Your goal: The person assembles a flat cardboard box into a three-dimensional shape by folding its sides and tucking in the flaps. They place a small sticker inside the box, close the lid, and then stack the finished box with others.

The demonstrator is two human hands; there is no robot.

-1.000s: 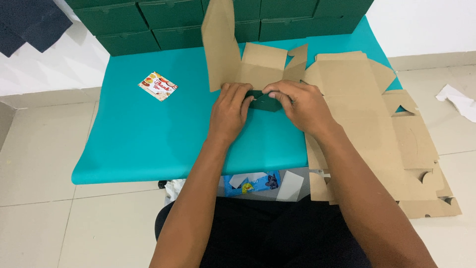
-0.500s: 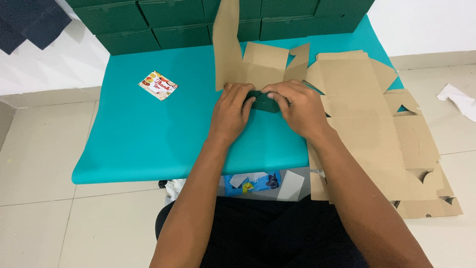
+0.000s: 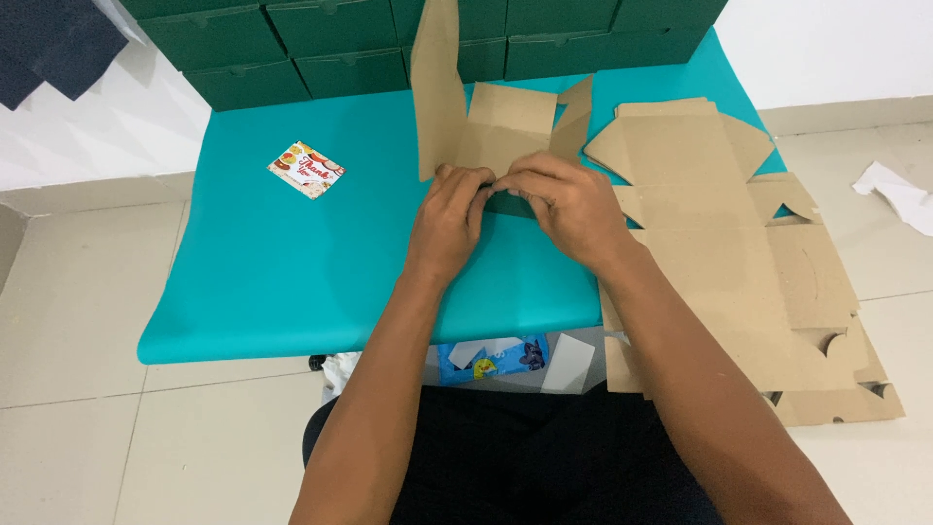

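Your left hand and right hand meet at the near edge of the half-folded cardboard box on the teal table, fingers curled and pinching a dark green flap between them. Most of that flap is hidden under your knuckles, so exactly how it sits cannot be made out. One brown panel stands upright and runs off the top of the view. To your right a stack of flat cardboard blanks overhangs the table edge. The green boxes behind are cut off at the top. A small printed card lies well to the left.
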